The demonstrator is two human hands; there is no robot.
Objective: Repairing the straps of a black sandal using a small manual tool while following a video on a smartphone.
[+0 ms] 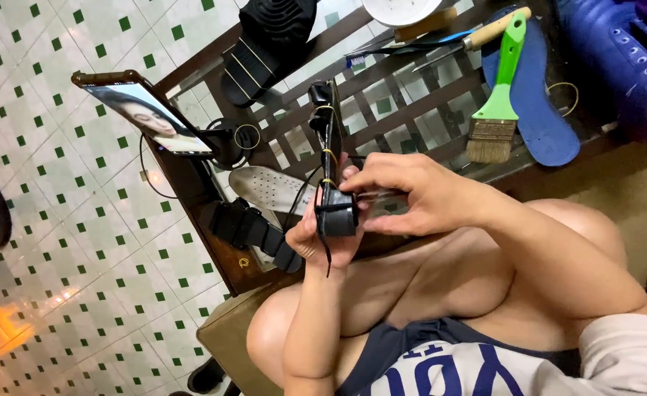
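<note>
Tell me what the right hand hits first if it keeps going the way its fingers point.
Probably the black sandal: the right hand points left, fingertips already at its strap. Depth is unclear.

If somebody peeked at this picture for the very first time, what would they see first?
Probably the two hands in the middle: the left hand grips a black sandal held on edge, and the right hand pinches at it from the side. Next, the green-handled brush lying on the wooden lattice table beside a blue insole. On the left, a phone with a lit screen stands propped at the table's edge.
</note>
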